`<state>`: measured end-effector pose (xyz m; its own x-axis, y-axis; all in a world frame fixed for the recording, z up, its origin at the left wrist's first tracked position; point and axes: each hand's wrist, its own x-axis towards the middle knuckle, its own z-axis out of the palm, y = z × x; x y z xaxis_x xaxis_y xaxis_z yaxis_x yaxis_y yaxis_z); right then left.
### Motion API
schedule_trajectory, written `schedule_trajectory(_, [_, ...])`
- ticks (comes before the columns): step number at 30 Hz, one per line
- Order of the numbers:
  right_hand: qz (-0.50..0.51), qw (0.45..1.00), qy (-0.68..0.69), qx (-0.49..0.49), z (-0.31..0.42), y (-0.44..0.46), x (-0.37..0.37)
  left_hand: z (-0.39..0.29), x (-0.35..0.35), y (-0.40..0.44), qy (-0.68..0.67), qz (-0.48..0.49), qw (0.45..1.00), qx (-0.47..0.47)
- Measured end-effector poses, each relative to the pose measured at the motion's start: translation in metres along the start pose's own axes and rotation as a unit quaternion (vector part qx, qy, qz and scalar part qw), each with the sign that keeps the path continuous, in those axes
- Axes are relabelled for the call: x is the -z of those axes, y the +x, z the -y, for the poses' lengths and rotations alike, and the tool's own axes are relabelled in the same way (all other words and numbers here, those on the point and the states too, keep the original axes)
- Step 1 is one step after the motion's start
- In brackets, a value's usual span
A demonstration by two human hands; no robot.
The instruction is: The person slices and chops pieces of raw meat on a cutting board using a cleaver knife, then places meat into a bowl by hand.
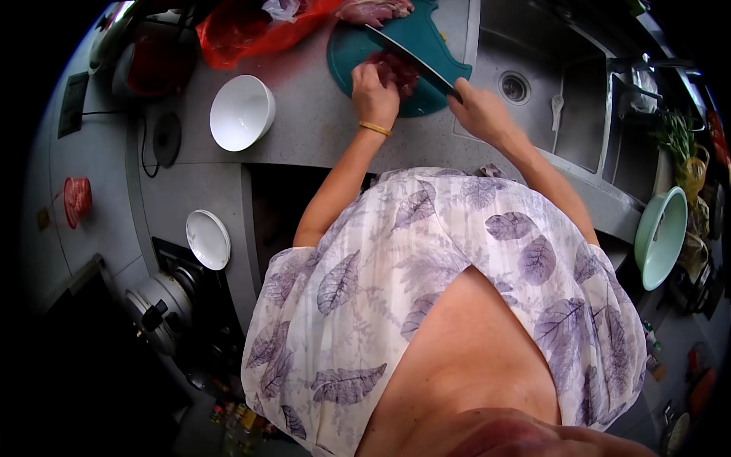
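Note:
On the grey counter lies a teal cutting board [346,57] with dark red raw meat [401,76] on it. My left hand [375,95] presses on the meat with its fingers bent, a yellow band around the wrist. My right hand [481,110] is wrapped round the handle of a kitchen knife [415,61]. Its long blade slants up and to the left, over or against the meat; I cannot tell whether it touches. A larger pale pink piece of meat [373,11] rests at the board's far edge.
A red plastic bag [251,34] lies left of the board, a white bowl [242,113] nearer me. The steel sink [525,126] at right holds a white spoon [557,110]. A green basin [660,238] is far right; a white plate [208,239] and a pot [164,305] are lower left.

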<state>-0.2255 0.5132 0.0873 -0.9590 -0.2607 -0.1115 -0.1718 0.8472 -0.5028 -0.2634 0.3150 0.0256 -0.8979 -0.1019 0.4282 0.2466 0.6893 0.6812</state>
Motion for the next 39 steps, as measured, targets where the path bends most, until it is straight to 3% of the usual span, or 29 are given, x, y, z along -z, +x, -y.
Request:
schedule_trajectory(2, [-0.009, 1.000, 0.013, -0.007, 0.007, -0.005, 0.001, -0.015, -0.001, 0.011, -0.046, 0.023, 0.998, 0.022])
schedule_trajectory(6, [-0.017, 0.999, 0.034, -0.022, -0.002, -0.010, -0.008, 0.003, -0.015, 0.016, -0.007, 0.017, 0.997, -0.081])
schedule_trajectory(9, [-0.020, 0.999, 0.035, -0.015, -0.006, -0.006, -0.005, 0.003, 0.006, 0.020, 0.033, 0.088, 0.990, -0.102])
schedule_trajectory(11, [-0.024, 0.999, 0.033, -0.002, 0.003, 0.000, 0.012, 0.002, 0.026, 0.023, -0.084, 0.098, 0.991, -0.035])
schedule_trajectory(13, [-0.048, 0.997, 0.057, 0.021, 0.019, 0.009, 0.026, 0.008, 0.042, 0.021, -0.141, 0.042, 0.989, -0.005])
schedule_trajectory(16, [-0.064, 0.997, 0.039, 0.036, 0.029, 0.024, 0.008, 0.006, 0.068, 0.010, -0.073, 0.043, 0.989, 0.122])
schedule_trajectory(17, [-0.067, 0.997, 0.022, 0.038, 0.025, 0.031, -0.005, 0.011, 0.068, 0.007, -0.063, 0.043, 0.991, 0.114])
schedule_trajectory(18, [0.008, 0.999, -0.030, 0.018, 0.016, 0.037, -0.020, 0.020, 0.066, -0.002, -0.055, 0.044, 0.992, 0.107])
schedule_trajectory(22, [0.007, 0.996, -0.049, 0.080, 0.025, 0.052, 0.013, 0.027, 0.062, -0.029, -0.014, 0.092, 0.988, 0.123])
schedule_trajectory(26, [-0.055, 0.998, -0.025, 0.034, 0.025, 0.050, 0.008, 0.015, 0.043, -0.038, 0.020, 0.089, 0.986, 0.140])
schedule_trajectory(27, [-0.039, 0.998, -0.037, 0.034, 0.013, 0.053, -0.002, 0.012, 0.037, -0.033, 0.028, 0.072, 0.988, 0.137])
schedule_trajectory(28, [-0.020, 0.998, -0.045, 0.030, 0.005, 0.051, -0.010, 0.018, 0.029, -0.031, 0.060, 0.065, 0.993, 0.072])
schedule_trajectory(31, [0.007, 0.999, -0.050, 0.014, -0.002, 0.048, 0.010, 0.009, 0.009, -0.023, 0.081, 0.091, 0.990, 0.065])
schedule_trajectory(33, [0.004, 0.999, -0.044, 0.015, 0.013, 0.045, 0.028, 0.007, 0.005, -0.019, 0.059, 0.080, 0.992, 0.074])
schedule_trajectory(36, [0.003, 0.999, -0.021, -0.047, 0.010, 0.041, 0.005, 0.003, -0.002, -0.011, 0.004, 0.029, 0.997, 0.078])
schedule_trajectory(39, [0.004, 0.999, -0.026, -0.034, -0.010, 0.042, -0.015, 0.004, -0.015, 0.006, -0.039, 0.002, 0.998, 0.057])
